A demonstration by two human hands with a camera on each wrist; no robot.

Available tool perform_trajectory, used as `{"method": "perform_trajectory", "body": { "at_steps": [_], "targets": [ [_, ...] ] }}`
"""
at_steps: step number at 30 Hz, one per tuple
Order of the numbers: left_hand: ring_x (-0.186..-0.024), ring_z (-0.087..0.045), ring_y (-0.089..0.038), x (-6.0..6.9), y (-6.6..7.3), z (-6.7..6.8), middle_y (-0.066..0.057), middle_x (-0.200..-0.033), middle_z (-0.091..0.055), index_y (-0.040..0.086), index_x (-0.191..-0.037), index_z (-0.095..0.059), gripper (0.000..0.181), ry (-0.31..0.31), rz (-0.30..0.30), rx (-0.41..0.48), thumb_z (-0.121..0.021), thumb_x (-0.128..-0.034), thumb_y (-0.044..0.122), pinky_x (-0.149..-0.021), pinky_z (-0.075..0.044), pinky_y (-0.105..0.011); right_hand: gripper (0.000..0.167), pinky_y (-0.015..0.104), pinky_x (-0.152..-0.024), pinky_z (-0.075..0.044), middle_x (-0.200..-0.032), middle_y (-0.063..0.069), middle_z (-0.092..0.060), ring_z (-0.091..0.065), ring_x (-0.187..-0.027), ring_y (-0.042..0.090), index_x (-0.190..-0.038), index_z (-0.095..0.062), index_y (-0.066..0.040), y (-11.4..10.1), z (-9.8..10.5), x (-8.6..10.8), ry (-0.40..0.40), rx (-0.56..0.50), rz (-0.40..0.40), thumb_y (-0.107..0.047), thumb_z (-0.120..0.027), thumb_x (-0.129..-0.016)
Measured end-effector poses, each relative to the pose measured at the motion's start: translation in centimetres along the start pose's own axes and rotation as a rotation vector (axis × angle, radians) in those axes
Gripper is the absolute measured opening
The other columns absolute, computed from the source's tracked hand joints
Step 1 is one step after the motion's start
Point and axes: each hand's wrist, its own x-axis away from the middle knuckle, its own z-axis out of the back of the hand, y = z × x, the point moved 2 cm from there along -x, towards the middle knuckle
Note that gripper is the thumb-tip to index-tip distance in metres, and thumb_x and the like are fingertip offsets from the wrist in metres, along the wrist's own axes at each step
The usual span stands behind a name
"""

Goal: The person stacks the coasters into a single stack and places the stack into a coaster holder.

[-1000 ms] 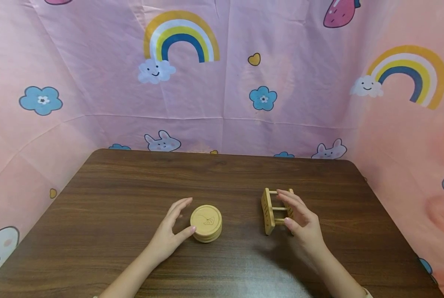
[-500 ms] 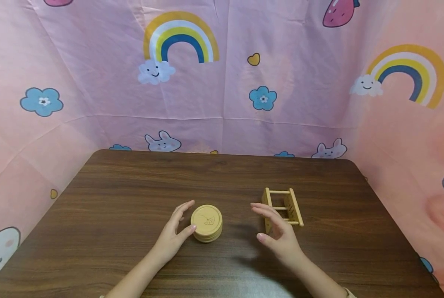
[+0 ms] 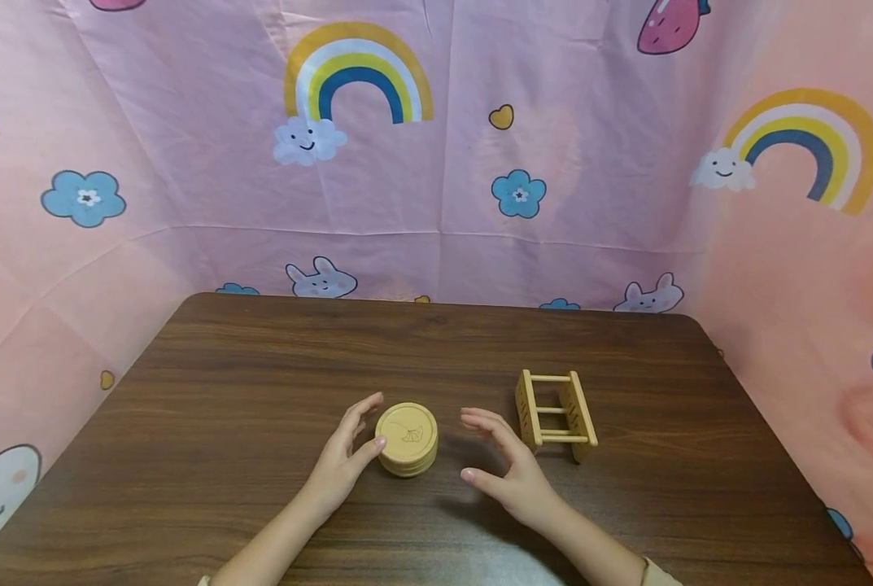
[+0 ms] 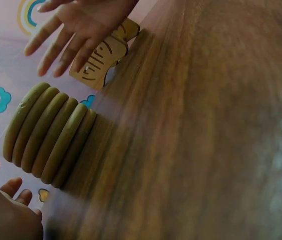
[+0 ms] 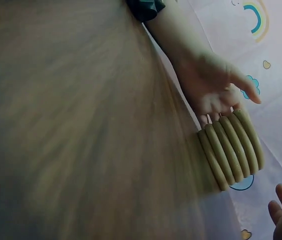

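Observation:
A stack of several round wooden coasters (image 3: 407, 435) stands on the table, its top one engraved with a leaf-like figure. Beside its left edge is my left hand (image 3: 336, 465), fingers loosely bent and thumb at the rim; whether it touches I cannot tell. My right hand (image 3: 512, 480) hovers to the right of the stack, fingers spread and holding nothing. In the left wrist view, the coasters (image 4: 48, 135) lie between both hands. Behind the right hand sits a small wooden rack (image 3: 556, 411) with slotted side panels joined by thin rods.
The dark wood-grain table (image 3: 297, 350) has rounded far corners. A pink cloth backdrop (image 3: 436, 179) printed with rainbows, flowers and rabbits hangs around its back and sides.
My right hand has moved left from the rack toward the stack, leaving the rack in full view. My left hand has stayed nearly still beside the coasters, and the stack and rack have not moved.

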Motion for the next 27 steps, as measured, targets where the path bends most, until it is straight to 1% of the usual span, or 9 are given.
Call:
{"method": "perform_trajectory", "body": {
  "at_steps": [3, 6, 9, 11, 16, 18, 20, 23, 27],
  "targets": [
    [-0.137, -0.026, -0.030, -0.2, -0.2, -0.1, -0.020, -0.147, -0.033, -0.001, -0.145, -0.033, 0.055, -0.002, -0.003, 0.014, -0.055, -0.0951, 0.009, -0.107, -0.017, -0.057, 0.062, 0.041, -0.105, -0.032, -0.143, 0.013, -0.038, -0.039, -0.128, 0.026, -0.139, -0.043, -0.008, 0.0, -0.3, -0.2, -0.017, 0.020, -0.042, 0.004, -0.069, -0.083],
    [-0.136, -0.027, -0.032, -0.3, -0.4, -0.3, -0.021, -0.146, -0.035, -0.001, -0.145, -0.034, 0.054, -0.003, -0.008, 0.037, -0.054, -0.0952, 0.008, -0.107, -0.016, -0.058, 0.065, 0.041, -0.104, -0.032, -0.144, 0.011, -0.037, -0.038, -0.129, 0.026, -0.141, -0.042, -0.011, 0.7, -0.5, -0.4, -0.042, 0.052, -0.047, 0.000, -0.071, -0.084],
    [-0.137, -0.027, -0.032, -0.4, -0.6, -0.6, -0.019, -0.146, -0.037, 0.001, -0.145, -0.033, 0.054, -0.004, 0.006, 0.064, -0.054, -0.0957, 0.009, -0.108, -0.014, -0.058, 0.067, 0.044, -0.102, -0.034, -0.144, 0.017, -0.036, -0.037, -0.129, 0.027, -0.142, -0.040, -0.012, 1.4, -0.7, -0.7, -0.065, 0.079, -0.045, -0.004, -0.072, -0.084],
    [-0.137, -0.026, -0.034, -0.4, -0.6, -0.8, -0.018, -0.146, -0.037, 0.002, -0.145, -0.033, 0.054, -0.006, 0.018, 0.069, -0.054, -0.0961, 0.010, -0.108, -0.013, -0.060, 0.069, 0.043, -0.101, -0.035, -0.144, 0.018, -0.035, -0.036, -0.130, 0.026, -0.143, -0.040, -0.016, 2.1, -0.9, -0.8, -0.078, 0.099, -0.044, -0.008, -0.074, -0.083],
    [-0.133, -0.032, -0.038, -0.7, -0.7, -1.4, -0.017, -0.146, -0.037, 0.003, -0.146, -0.032, 0.056, -0.009, 0.058, 0.080, -0.055, -0.0959, 0.013, -0.104, -0.015, -0.065, 0.071, 0.045, -0.102, -0.035, -0.146, 0.015, -0.034, -0.034, -0.133, 0.024, -0.143, -0.040, -0.011, 2.7, -1.5, -1.2, -0.108, 0.131, -0.076, -0.017, -0.076, -0.082],
    [-0.131, -0.035, -0.038, -0.7, -0.7, -1.5, -0.016, -0.146, -0.038, 0.003, -0.146, -0.032, 0.057, -0.004, 0.067, 0.081, -0.055, -0.0953, 0.013, -0.103, -0.019, -0.065, 0.073, 0.046, -0.101, -0.036, -0.146, 0.015, -0.035, -0.035, -0.132, 0.025, -0.143, -0.039, -0.009, 2.8, -1.8, -1.4, -0.118, 0.144, -0.082, -0.018, -0.077, -0.081],
    [-0.131, -0.036, -0.037, -0.8, -0.8, -1.6, -0.016, -0.145, -0.039, 0.003, -0.146, -0.033, 0.057, 0.007, 0.074, 0.085, -0.055, -0.0950, 0.013, -0.104, -0.020, -0.063, 0.073, 0.048, -0.100, -0.037, -0.145, 0.015, -0.035, -0.037, -0.130, 0.026, -0.142, -0.039, -0.009, 2.8, -2.1, -1.6, -0.123, 0.150, -0.085, -0.017, -0.077, -0.080],
    [-0.132, -0.035, -0.034, -0.9, -0.8, -1.8, -0.014, -0.144, -0.041, 0.004, -0.146, -0.033, 0.056, 0.023, 0.091, 0.095, -0.056, -0.0952, 0.014, -0.105, -0.017, -0.063, 0.073, 0.052, -0.097, -0.039, -0.144, 0.019, -0.036, -0.039, -0.127, 0.032, -0.141, -0.039, -0.004, 2.0, -2.5, -1.9, -0.127, 0.150, -0.082, -0.012, -0.077, -0.080],
    [-0.135, -0.032, -0.033, -1.0, -0.8, -2.0, -0.013, -0.143, -0.042, 0.004, -0.146, -0.033, 0.055, 0.037, 0.117, 0.132, -0.055, -0.0961, 0.016, -0.106, -0.015, -0.063, 0.068, 0.054, -0.095, -0.039, -0.141, 0.021, -0.038, -0.041, -0.124, 0.035, -0.137, -0.041, 0.003, 0.4, -2.8, -2.3, -0.128, 0.138, -0.108, -0.006, -0.076, -0.079]
  ]
}}
